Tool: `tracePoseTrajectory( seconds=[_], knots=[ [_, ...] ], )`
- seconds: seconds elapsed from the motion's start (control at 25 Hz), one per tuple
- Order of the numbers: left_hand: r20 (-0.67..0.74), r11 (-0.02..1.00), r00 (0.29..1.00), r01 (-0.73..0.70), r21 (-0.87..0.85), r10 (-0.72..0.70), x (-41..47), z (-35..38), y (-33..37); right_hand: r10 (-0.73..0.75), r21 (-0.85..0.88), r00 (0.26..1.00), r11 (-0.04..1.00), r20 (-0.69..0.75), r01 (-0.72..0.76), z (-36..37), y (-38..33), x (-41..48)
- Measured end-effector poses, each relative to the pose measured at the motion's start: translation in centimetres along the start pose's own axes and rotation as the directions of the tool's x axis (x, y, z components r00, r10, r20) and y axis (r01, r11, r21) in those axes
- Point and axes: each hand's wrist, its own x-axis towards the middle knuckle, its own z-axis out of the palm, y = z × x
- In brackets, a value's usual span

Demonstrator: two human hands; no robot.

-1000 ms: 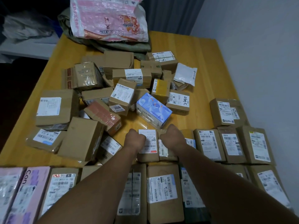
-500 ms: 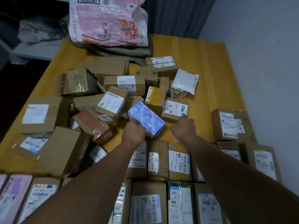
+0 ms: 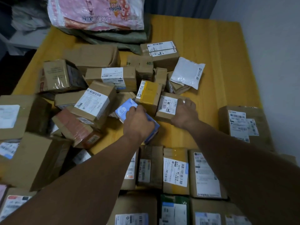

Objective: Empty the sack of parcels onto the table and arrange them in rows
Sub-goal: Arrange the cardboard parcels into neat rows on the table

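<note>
A heap of brown cardboard parcels (image 3: pixel 103 78) covers the middle of the yellow wooden table (image 3: pixel 219 65). My left hand (image 3: pixel 138 122) grips a blue box (image 3: pixel 126 109) at the heap's near edge. My right hand (image 3: pixel 185 114) grips a small brown parcel with a white label (image 3: pixel 167 106) just right of it. Close to me, labelled parcels (image 3: pixel 175 168) lie side by side in rows. The pink and white sack (image 3: pixel 97 12) lies on grey-green sacks (image 3: pixel 116 38) at the table's far end.
A white plastic mailer (image 3: pixel 188 72) lies at the heap's right side. One larger box (image 3: pixel 240 124) sits alone at the right near the wall. Bare tabletop shows right of the heap. A big plain box (image 3: pixel 35 159) stands at the near left.
Both hands left the small parcels in the near row and reached forward into the heap. The left hand took hold of the blue box, the right hand the labelled brown parcel.
</note>
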Motion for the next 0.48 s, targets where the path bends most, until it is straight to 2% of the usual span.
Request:
tracePoseTrajectory(
  seconds=[0.2,0.32,0.48],
  knots=[
    [0.028,0.999,0.999,0.033,-0.007,-0.033,0.9,0.2,0.2,-0.026,-0.05,0.996,0.998,0.084,0.03,-0.4,-0.7,2.5],
    [0.044,0.997,0.997,0.063,-0.039,-0.062,1.5,0.1,0.1,-0.022,-0.16,0.991,0.986,0.135,0.044,-0.3,-0.3,3.6],
    [0.076,0.993,0.993,0.099,-0.057,-0.095,2.1,0.1,-0.3,-0.001,-0.327,0.994,0.944,0.107,0.036,0.3,-0.2,3.7]
  ],
)
